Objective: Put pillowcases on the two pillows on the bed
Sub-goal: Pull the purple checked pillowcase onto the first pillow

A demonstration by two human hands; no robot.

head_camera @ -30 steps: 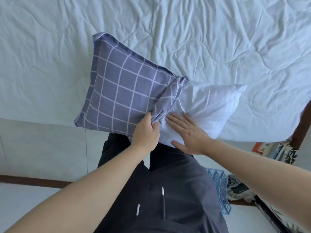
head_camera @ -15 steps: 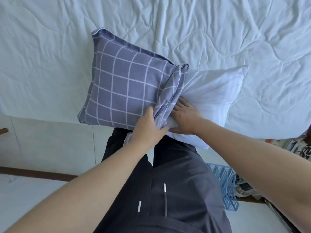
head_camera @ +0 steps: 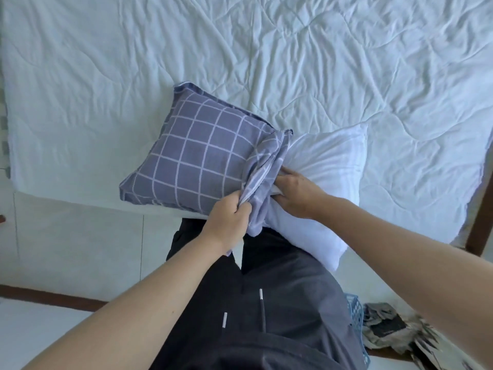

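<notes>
A white pillow (head_camera: 328, 166) lies at the bed's near edge, its left half inside a blue-grey checked pillowcase (head_camera: 197, 161). The case's open end is bunched into folds across the pillow's middle. My left hand (head_camera: 229, 222) grips the near part of that bunched edge. My right hand (head_camera: 296, 190) lies on the bare pillow just right of the folds, its fingertips tucked under the fabric edge. Whether those fingers pinch the cloth is hidden. The pillow's right corner hangs over the mattress edge against my legs.
The white quilted bed cover (head_camera: 266, 62) fills the upper view. A blue plastic basket (head_camera: 356, 316) and a heap of papers (head_camera: 392, 327) lie on the floor at lower right. A brown wooden bed post (head_camera: 480, 225) stands at the right edge.
My right hand slid left across the bare pillow and pushed its fingertips under the bunched case edge. My left hand kept its grip on the folds. The camera view shifted, showing more of the bed.
</notes>
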